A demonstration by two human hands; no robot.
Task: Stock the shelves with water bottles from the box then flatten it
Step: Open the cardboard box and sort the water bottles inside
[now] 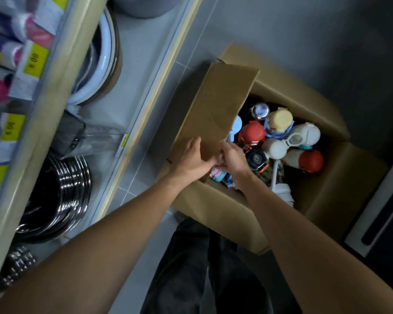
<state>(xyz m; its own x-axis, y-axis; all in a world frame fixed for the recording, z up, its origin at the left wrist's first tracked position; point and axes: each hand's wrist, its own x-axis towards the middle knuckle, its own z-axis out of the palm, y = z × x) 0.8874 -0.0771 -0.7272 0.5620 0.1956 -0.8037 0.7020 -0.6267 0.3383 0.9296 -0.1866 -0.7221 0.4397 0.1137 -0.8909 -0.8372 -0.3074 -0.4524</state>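
My left hand (188,158) grips the box flap (216,109) at its near edge; my right hand (234,157) curls beside it, hold unclear. I'd fold the flap outward to clear the water bottles (279,137) just right of both hands.

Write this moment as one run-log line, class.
left hand: grips brown cardboard flap | right hand: at flap edge, grip unclear | open brown cardboard box: on grey floor, holds many colourful-lidded water bottles

the grey tiled floor (281,30) carries the open cardboard box (327,191) beside the shelf unit (132,91).
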